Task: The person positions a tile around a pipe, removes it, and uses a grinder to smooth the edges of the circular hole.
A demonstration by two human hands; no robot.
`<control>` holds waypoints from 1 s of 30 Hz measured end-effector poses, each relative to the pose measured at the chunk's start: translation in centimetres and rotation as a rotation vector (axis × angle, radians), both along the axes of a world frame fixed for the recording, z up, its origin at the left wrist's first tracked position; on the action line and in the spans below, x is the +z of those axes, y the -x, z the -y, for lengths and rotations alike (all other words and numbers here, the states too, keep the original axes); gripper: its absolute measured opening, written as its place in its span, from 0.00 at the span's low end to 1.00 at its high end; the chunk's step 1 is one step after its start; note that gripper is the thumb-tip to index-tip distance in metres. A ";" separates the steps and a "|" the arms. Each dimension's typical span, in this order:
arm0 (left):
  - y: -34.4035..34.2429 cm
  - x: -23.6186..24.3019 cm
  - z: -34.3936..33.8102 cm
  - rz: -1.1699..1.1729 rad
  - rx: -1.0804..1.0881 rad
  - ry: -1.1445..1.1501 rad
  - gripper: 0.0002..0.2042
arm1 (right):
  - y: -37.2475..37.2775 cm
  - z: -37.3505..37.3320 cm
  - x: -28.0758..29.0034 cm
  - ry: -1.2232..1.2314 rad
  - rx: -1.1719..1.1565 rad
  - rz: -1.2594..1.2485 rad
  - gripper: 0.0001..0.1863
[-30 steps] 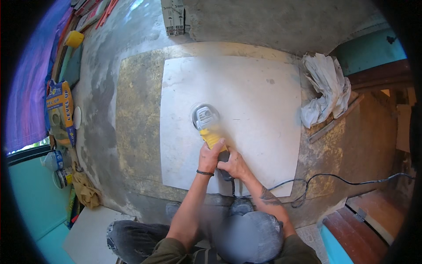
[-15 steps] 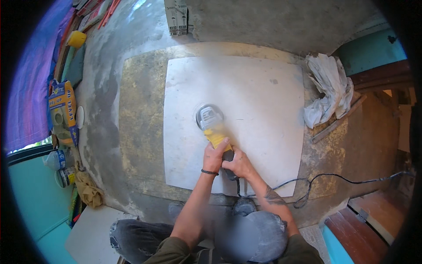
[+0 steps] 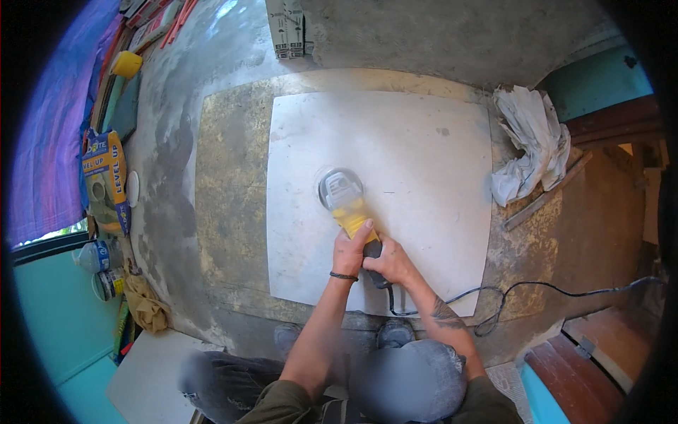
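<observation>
Both hands hold a yellow and black angle grinder, its grey head turned away from me and its disc down at the white board. My left hand wraps the body just behind the yellow part, thumb on top. Around the black rear handle closes my right hand. A round scuffed patch shows on the board by the disc. From the handle's end a black cord trails right. What the disc's underside looks like is hidden.
Beneath the board lies a larger yellowish worn sheet on the concrete floor. At right are a crumpled white sack and a wooden strip. A printed bag and a brown cloth lie left. A box stands at the far wall.
The grinder and both hands have shifted slightly to the right over the board. My grip on it stays the same.
</observation>
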State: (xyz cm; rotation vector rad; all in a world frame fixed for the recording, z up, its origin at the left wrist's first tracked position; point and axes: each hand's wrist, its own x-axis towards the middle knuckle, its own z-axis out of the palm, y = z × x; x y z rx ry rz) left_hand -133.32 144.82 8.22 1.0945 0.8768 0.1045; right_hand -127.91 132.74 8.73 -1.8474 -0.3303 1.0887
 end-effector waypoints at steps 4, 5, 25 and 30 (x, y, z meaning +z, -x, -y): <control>0.0 -0.3 0.2 -0.037 -0.003 -0.034 0.21 | -0.1 0.2 -0.1 -0.015 -0.017 0.029 0.40; 0.1 -0.5 0.2 -0.038 -0.002 -0.036 0.21 | -0.2 0.2 0.0 -0.013 -0.009 0.012 0.41; 0.0 -0.4 -0.3 -0.018 0.004 0.091 0.19 | -0.2 -0.3 -0.1 0.058 0.026 -0.020 0.46; 0.1 0.3 -0.2 -0.003 0.029 0.130 0.19 | 0.1 -0.3 -0.2 0.075 0.017 0.015 0.44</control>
